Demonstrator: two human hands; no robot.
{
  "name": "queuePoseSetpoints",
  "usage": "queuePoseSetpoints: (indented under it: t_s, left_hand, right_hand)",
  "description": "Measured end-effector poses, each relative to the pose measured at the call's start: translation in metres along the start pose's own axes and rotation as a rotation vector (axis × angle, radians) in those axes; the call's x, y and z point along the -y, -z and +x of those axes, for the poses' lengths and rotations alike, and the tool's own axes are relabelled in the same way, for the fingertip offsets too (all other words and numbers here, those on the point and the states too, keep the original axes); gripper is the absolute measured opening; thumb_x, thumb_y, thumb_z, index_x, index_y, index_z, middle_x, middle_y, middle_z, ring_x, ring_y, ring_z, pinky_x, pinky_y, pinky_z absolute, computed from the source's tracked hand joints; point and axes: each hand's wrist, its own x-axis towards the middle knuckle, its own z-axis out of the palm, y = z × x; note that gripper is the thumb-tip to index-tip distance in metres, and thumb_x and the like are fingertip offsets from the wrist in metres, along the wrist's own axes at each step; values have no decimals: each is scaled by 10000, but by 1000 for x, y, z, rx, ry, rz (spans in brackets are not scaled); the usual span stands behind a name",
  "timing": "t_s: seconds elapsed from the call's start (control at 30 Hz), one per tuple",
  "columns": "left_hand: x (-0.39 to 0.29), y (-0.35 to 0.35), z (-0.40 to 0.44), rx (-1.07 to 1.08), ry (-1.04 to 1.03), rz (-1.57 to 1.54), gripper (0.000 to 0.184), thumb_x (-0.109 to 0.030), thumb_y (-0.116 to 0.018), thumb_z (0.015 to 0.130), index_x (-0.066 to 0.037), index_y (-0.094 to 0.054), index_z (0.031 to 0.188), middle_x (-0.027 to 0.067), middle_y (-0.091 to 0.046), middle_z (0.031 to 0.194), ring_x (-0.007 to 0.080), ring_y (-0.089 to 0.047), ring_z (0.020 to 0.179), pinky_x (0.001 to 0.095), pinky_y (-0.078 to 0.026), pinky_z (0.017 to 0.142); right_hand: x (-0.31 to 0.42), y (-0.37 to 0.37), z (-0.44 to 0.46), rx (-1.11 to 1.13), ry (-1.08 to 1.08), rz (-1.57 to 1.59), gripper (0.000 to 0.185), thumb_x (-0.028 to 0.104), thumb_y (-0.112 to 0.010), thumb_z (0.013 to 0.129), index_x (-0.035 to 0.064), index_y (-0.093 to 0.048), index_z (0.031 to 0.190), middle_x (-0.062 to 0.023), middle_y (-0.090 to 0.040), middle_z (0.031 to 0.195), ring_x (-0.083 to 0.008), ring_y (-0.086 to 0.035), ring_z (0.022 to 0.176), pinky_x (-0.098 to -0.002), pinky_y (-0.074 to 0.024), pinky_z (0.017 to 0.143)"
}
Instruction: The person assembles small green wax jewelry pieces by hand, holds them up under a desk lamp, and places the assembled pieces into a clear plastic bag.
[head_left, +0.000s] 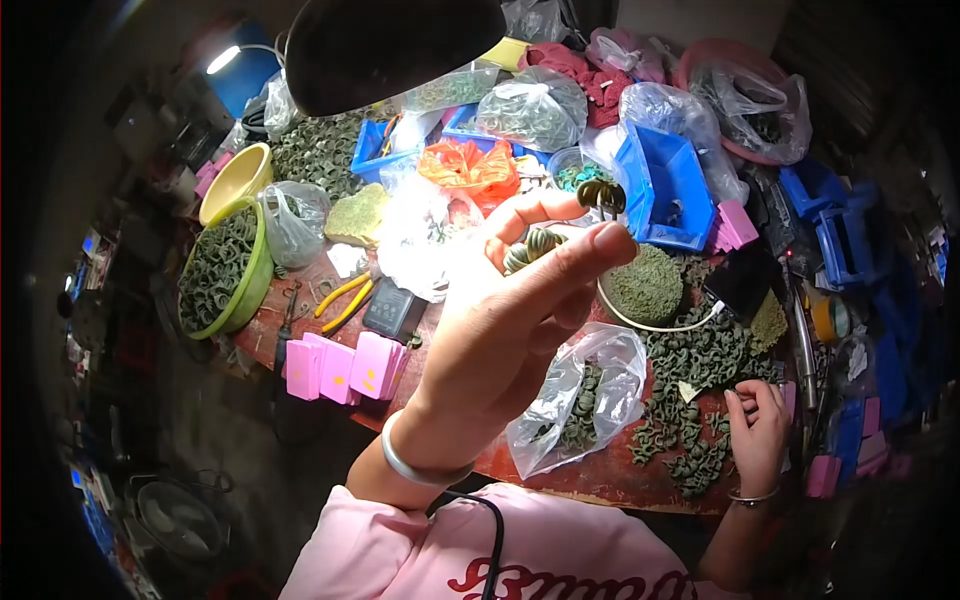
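Raised in the middle of the view, my left hand [530, 300] is closed, with a dark, ribbed, curled piece [602, 196] pinched at its fingertips. A paler green ribbed piece [534, 250] sits in the same hand, between thumb and fingers. My right hand [760, 430] lies low at the right, beside a spread pile of curly green pieces [690, 360]. Its fingers are curled together at the pile's edge; whatever they hold, if anything, is too small to make out. Between the two hands lies an open clear plastic bag [580, 400] with more green pieces inside.
Pink blocks [345, 368], yellow-handled pliers [350, 305] and a dark box [394, 308] lie on the red table [265, 325]. A green basin [258, 275] full of curly pieces stands left. Blue bins [668, 195] and plastic bags [535, 105] crowd the back. A dark lamp head [390, 50] hangs above.
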Motion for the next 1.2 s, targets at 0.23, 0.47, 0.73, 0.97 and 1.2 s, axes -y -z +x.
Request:
queuePoseSetpoints:
  t_s: [0.23,0.47,0.73,0.97,1.2]
  left_hand:
    - [1,8,1,87,35,-74,307,-95,-712,818,-57,-522,1057,-3,-621,821,-4,-427,548,140,-271,437]
    - [3,7,2,41,-45,18,345,-88,-731,801,-62,-505,1061,-12,-586,768,1,-427,539,140,-267,435]
    - [1,2,2,12,-151,142,398,-93,-753,786,-80,-475,1070,-25,-547,706,18,-433,509,152,-272,417]
    - [8,-2,4,76,-110,97,285,-60,-686,821,-3,-514,1042,-26,-523,681,-3,-360,483,144,-237,410]
    - [7,-5,0,118,-36,14,288,-41,-680,833,-56,-503,1060,88,-664,860,-4,-352,492,135,-216,409]
  right_hand:
    - [-3,-4,1,-3,-18,-82,177,88,-668,805,-12,-579,921,-110,-567,871,-233,-561,741,-341,-481,652]
    - [-18,-11,3,-63,-29,-201,344,89,-704,764,16,-530,1050,-136,-564,948,-281,-567,845,-379,-469,743]
    - [-18,-10,4,-85,-3,-212,334,78,-708,757,18,-539,1038,-136,-564,935,-270,-565,830,-374,-469,733]
    - [63,15,20,-148,155,195,172,21,-685,783,14,-602,934,-60,-582,798,-125,-565,670,-235,-447,569]
    - [144,35,56,-49,416,652,94,73,-620,881,15,-627,955,-39,-646,860,-63,-590,723,-205,-466,632]
